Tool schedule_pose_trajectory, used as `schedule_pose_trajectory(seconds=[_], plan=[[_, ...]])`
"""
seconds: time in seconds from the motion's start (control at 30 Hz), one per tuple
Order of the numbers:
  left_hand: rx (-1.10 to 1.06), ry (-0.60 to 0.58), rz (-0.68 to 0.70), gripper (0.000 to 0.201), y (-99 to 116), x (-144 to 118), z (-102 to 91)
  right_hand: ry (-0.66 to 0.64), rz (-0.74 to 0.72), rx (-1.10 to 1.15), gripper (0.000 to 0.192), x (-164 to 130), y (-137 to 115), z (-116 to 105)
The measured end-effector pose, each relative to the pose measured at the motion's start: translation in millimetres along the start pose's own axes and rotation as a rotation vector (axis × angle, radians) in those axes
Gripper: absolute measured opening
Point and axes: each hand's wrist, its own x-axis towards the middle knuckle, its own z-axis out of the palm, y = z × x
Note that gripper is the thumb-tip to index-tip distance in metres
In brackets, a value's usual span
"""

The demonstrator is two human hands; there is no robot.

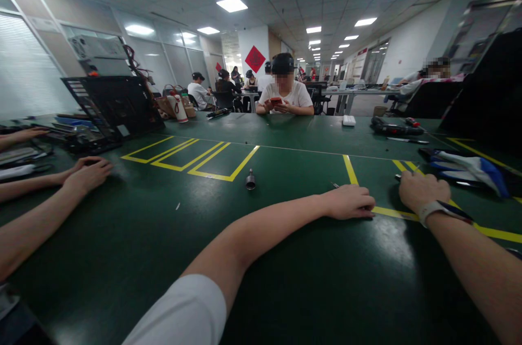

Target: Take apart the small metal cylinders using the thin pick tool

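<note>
My left hand (351, 202) rests palm down on the green table beside a strip of yellow tape (350, 170). Its fingers are loosely bent, slightly apart, with no held object showing. A small metal tip (335, 185) shows just behind it; the rest is hidden. My right hand (424, 191), with a pale-strapped watch (433, 212) on the wrist, is closed over the tape lines. A short dark end (398, 177) sticks out at its left side; what it belongs to is hidden. A metal hole-saw-like bit (250, 179) stands on the table left of my hands.
Blue and white gloves (468, 168) lie right, near a pen (408, 141) and a dark power tool (393, 127). A white box (348, 121) sits at the far edge. Opposite, a person holds a red phone (276, 101). A co-worker's hand (87, 173) rests at left, before a black frame (118, 105).
</note>
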Motion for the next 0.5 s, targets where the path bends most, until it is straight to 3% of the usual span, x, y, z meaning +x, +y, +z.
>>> schedule_pose_trajectory(seconds=[0.23,0.37,0.5], plan=[[0.007,0.056,0.079,0.027,-10,77,22.0,-0.112,0.123,-0.202,0.035,3,-3,-6],[-0.048,0.062,0.198,0.020,-15,95,25.3,-0.129,0.165,-0.253,0.034,4,-2,-6],[-0.060,0.089,0.214,0.021,-18,100,28.3,-0.141,0.217,-0.268,0.035,2,4,-5]])
